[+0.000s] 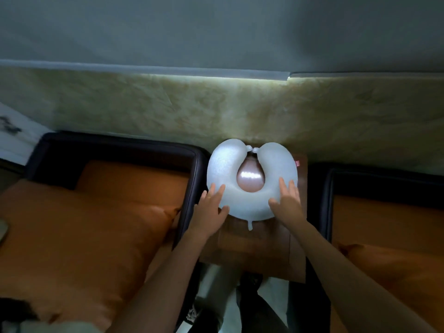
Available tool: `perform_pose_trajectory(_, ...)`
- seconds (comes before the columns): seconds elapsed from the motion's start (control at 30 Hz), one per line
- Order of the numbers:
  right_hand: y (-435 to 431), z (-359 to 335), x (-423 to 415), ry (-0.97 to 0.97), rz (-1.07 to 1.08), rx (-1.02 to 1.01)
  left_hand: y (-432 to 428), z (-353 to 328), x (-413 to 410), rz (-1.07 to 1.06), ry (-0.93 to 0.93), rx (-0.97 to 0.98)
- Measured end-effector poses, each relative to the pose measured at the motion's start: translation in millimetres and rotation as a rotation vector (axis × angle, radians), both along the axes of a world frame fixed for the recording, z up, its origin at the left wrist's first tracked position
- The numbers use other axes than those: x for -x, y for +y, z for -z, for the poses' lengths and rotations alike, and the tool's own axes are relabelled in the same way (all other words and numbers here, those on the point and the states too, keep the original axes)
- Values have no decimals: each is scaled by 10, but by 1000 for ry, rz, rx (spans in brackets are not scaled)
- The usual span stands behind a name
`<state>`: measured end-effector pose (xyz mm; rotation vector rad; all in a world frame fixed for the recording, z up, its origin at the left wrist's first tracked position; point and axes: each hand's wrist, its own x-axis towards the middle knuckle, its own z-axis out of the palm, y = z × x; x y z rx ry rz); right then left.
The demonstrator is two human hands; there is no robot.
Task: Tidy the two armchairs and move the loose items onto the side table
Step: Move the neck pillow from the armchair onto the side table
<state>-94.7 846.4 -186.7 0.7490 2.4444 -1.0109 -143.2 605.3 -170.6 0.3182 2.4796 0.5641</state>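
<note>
The left hand (211,207) and right hand (286,200) lie flat with fingers spread, one on each side of the near curve of the pillow (223,169). The white, U-shaped pillow lies toward the far edge of the worktop (254,246), with its open ends pointing at the wall (216,104). The left armchair (96,212) and right armchair (384,236), both with orange cushions, flank the worktop.

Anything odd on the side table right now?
Yes: the white neck pillow lies ringed around a shiny rounded object on the side table; I cannot tell what that object is.
</note>
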Motion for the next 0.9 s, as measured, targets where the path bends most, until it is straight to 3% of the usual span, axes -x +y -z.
perform_pose_trajectory(0.3,-840,-94,-733,67,-155,181,-1035,-512,-1256,-279,1,-56)
perform_pose_trajectory(0.5,-1799,-319,-1183,-159,-542,155,-2105,-285,-2381,-626,-142,-53)
perform_pose_trajectory(0.7,-2779,-228,-1830,-376,-841,148,-2948,-168,-3656,-662,-202,-163)
perform_pose_trajectory(0.9,-3799,-319,-2730,-361,-981,90,-3791,30,-4911,-898,-240,-228)
